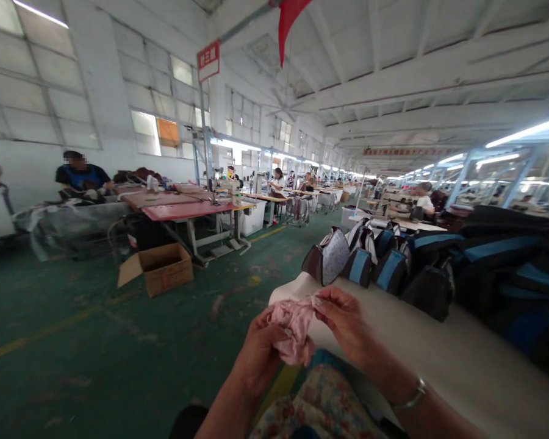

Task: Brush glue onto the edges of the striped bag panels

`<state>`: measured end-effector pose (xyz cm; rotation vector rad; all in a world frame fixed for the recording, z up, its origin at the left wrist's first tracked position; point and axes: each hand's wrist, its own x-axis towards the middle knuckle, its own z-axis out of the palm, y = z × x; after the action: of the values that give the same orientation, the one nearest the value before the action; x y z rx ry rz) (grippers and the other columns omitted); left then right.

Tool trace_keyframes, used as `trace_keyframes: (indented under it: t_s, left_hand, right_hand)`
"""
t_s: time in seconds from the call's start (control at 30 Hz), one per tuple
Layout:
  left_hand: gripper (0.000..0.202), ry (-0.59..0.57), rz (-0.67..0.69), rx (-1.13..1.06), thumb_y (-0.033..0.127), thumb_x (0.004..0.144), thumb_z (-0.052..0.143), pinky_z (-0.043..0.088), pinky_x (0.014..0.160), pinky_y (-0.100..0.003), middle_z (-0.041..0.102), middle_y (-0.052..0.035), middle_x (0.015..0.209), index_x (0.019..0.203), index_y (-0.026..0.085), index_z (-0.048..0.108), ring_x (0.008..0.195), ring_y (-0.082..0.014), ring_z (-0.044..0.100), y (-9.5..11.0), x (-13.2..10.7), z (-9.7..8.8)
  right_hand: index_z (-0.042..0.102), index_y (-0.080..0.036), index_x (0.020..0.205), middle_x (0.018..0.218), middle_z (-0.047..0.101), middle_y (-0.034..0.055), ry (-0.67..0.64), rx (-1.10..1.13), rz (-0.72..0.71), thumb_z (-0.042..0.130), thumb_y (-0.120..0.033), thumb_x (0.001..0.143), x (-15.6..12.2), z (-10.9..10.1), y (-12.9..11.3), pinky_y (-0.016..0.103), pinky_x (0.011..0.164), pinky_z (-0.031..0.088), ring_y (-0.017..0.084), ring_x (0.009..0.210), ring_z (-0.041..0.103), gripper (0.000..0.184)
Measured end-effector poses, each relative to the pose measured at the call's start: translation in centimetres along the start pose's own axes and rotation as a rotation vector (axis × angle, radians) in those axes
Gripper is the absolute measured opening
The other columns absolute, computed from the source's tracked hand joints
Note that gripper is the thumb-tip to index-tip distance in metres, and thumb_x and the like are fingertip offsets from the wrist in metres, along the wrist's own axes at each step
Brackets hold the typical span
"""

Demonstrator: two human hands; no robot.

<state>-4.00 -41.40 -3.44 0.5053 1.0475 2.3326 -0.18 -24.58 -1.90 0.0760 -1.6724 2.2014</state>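
A crumpled pink cloth (293, 323) is stretched between my two hands, above my lap and beside the pale table's rounded end. My left hand (261, 350) is closed around its lower left side, thumb on top. With thumb and fingertips, my right hand (343, 314) pinches the cloth's upper right corner. A metal bracelet (414, 393) circles my right wrist. Flowered fabric (320, 405) covers my lap.
Black and blue bags (359, 265) are piled on the pale table (439, 353) to my right. An open cardboard box (169, 268) sits on the green floor (119, 341). Beyond it is a red-topped sewing table (187, 209). Several people work at tables farther off.
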Motion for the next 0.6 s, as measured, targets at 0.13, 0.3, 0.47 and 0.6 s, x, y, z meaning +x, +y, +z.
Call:
trace_keyframes:
  t_s: [0.13, 0.3, 0.47, 0.6]
  left_hand:
    - [0.037, 0.108, 0.114, 0.015, 0.005, 0.06, 0.06, 0.051, 0.06, -0.027, 0.071, -0.0065, 0.083, 0.095, 0.013, 0.066, 0.061, -0.0151, 0.063, 0.3, -0.7, 0.3]
    - [0.025, 0.198, 0.182, 0.102, 0.009, 0.065, 0.061, 0.05, 0.058, -0.026, 0.069, -0.0017, 0.075, 0.089, 0.015, 0.063, 0.059, -0.0139, 0.061, -0.2, -0.6, 1.2]
    - [0.028, 0.234, 0.309, 0.328, 0.01, 0.069, 0.06, 0.05, 0.066, -0.025, 0.069, -0.0012, 0.085, 0.096, 0.017, 0.061, 0.073, -0.0153, 0.063, -0.7, -0.1, 1.2]
    - [0.038, 0.29, 0.347, 0.574, 0.01, 0.073, 0.057, 0.051, 0.071, -0.027, 0.067, -0.0043, 0.101, 0.109, 0.02, 0.058, 0.087, -0.019, 0.064, -0.8, 0.0, 0.7]
  right_hand:
    - [0.071, -0.018, 0.082, 0.085, 0.065, 0.0037, 0.044, -0.137, -0.066, 0.083, -0.041, 0.072, -1.0, -0.2, 0.0, 0.025, 0.06, 0.041, 0.014, 0.067, 0.052, 0.028]
    - [0.06, -0.018, 0.072, 0.049, 0.043, -0.0055, -0.005, -0.302, 0.014, 0.066, -0.037, 0.081, -3.1, -0.6, 0.4, 0.023, 0.045, 0.025, 0.01, 0.045, 0.037, 0.022]
    - [0.058, -0.019, 0.07, 0.062, 0.051, -0.0014, -0.02, -0.669, -0.212, 0.057, -0.026, 0.084, -4.0, -0.4, 0.3, 0.025, 0.052, 0.034, 0.014, 0.055, 0.048, 0.015]
    - [0.057, -0.02, 0.068, 0.066, 0.052, -0.0004, -0.01, -0.798, -0.361, 0.055, -0.019, 0.085, -3.3, -0.4, 0.7, 0.026, 0.059, 0.035, 0.015, 0.063, 0.049, 0.017]
